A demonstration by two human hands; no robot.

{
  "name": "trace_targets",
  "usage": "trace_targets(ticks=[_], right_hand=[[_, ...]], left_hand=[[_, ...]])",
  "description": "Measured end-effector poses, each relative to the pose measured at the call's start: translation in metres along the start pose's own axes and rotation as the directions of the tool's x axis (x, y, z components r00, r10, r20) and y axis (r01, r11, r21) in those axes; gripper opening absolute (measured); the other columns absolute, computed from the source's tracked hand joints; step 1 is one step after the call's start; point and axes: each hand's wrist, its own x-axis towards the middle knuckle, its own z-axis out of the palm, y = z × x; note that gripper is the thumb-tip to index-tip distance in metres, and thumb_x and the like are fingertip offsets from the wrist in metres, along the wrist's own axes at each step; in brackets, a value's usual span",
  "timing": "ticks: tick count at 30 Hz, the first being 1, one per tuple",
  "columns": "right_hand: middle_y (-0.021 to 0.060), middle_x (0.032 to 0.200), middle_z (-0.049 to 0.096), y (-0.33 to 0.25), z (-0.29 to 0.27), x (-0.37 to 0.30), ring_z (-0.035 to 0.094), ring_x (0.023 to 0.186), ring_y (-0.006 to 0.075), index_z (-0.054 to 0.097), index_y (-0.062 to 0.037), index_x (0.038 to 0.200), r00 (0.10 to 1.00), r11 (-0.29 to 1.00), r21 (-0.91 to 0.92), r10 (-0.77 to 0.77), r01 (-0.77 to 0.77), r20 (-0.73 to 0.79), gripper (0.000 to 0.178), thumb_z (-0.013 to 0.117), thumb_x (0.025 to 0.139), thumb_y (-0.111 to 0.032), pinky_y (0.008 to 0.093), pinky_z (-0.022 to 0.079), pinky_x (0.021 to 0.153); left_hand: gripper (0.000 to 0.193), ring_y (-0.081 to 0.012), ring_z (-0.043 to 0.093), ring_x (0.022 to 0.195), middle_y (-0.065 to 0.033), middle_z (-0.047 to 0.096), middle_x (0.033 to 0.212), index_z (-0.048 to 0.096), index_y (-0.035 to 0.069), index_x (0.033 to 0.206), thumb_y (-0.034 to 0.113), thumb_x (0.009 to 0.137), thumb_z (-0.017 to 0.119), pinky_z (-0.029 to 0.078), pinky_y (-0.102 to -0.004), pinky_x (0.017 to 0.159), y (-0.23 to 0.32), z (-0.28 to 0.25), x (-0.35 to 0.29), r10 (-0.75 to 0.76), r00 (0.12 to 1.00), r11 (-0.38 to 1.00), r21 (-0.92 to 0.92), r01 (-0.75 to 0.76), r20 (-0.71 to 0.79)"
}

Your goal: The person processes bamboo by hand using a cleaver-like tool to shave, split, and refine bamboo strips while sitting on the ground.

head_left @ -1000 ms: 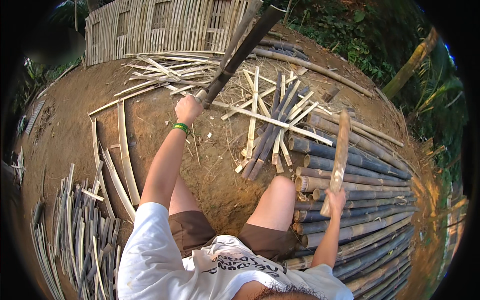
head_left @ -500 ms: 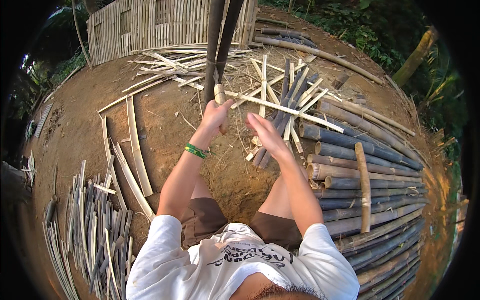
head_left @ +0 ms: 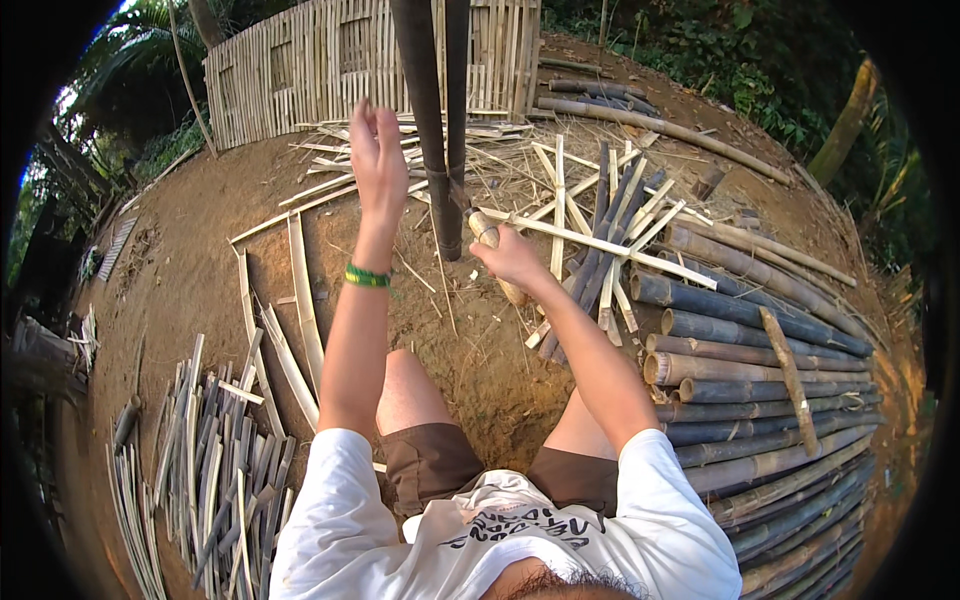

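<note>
A dark bamboo pole (head_left: 428,110) stands upright before me, with two lengths showing side by side and a gap between them higher up. At its lower part is a knife (head_left: 484,228) with a thick, light wooden handle; most of its blade is hidden at the bamboo. My right hand (head_left: 514,258) is closed round that handle. My left hand (head_left: 380,165) is raised to the left of the pole, empty, its fingers stretched upward and apart from the bamboo.
Whole bamboo poles (head_left: 760,395) lie stacked on the right. Split strips (head_left: 215,460) are piled at the lower left, and crossed strips (head_left: 610,240) lie beyond my right hand. A slatted bamboo panel (head_left: 310,75) stands at the back on bare earth.
My left hand has let go of the knife handle and risen beside the pole. My right hand, open before, has taken hold of the handle. The handle now slants toward the lower right.
</note>
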Motion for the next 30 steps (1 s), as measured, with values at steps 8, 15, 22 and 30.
trace_targets(ticks=[8, 15, 22, 30], right_hand=[[0.0292, 0.108, 0.069, -0.047, 0.004, -0.044, 0.069, 0.104, 0.0396, 0.066, 0.008, 0.111, 0.996, 0.98, -0.2, 0.041, -0.025, 0.075, 0.062, 0.084, 0.072, -0.037, 0.045, 0.054, 0.09], [0.0277, 0.097, 0.07, -0.033, 0.017, -0.043, 0.071, 0.094, 0.0379, 0.066, 0.0057, 0.103, 0.995, 0.985, -0.172, 0.045, -0.03, 0.083, 0.042, 0.078, 0.074, -0.023, 0.0459, 0.055, 0.084], [0.0232, 0.089, 0.069, -0.009, 0.035, -0.037, 0.07, 0.083, 0.0347, 0.063, 0.004, 0.103, 0.987, 0.995, 0.008, 0.095, -0.096, 0.128, 0.039, 0.075, 0.074, -0.018, 0.0458, 0.053, 0.075], [0.0107, 0.085, 0.065, 0.045, -0.004, -0.001, 0.062, 0.073, 0.0241, 0.063, 0.0002, 0.109, 0.964, 0.999, -0.014, -0.041, 0.047, 0.261, 0.038, 0.075, 0.077, -0.017, 0.0394, 0.051, 0.07]], left_hand=[[0.07, -0.0163, 0.06, 0.076, -0.0062, 0.062, 0.078, 0.062, 0.0, 0.091, 0.064, 0.103, 0.038, 0.049, -0.0331, 0.073, -0.014, 0.005, 0.084, 0.238, 0.965, 0.953, -0.164, -0.254, -0.111], [0.062, -0.0072, 0.036, 0.066, 0.0054, 0.04, 0.067, 0.048, 0.008, 0.071, 0.057, 0.107, 0.04, 0.029, -0.0312, 0.058, -0.004, 0.014, 0.086, 0.124, 0.922, 0.958, -0.197, -0.207, -0.368], [0.062, -0.0068, 0.034, 0.06, 0.0068, 0.034, 0.061, 0.046, 0.011, 0.069, 0.059, 0.107, 0.037, 0.027, -0.0319, 0.055, -0.018, 0.007, 0.1, 0.155, 0.931, 0.965, -0.15, -0.214, -0.33], [0.063, -0.0053, 0.034, 0.05, 0.0077, 0.036, 0.056, 0.044, 0.016, 0.065, 0.065, 0.104, 0.035, 0.025, -0.0277, 0.047, -0.025, -0.002, 0.106, 0.015, 0.993, 0.555, -0.827, 0.088, 0.115]])
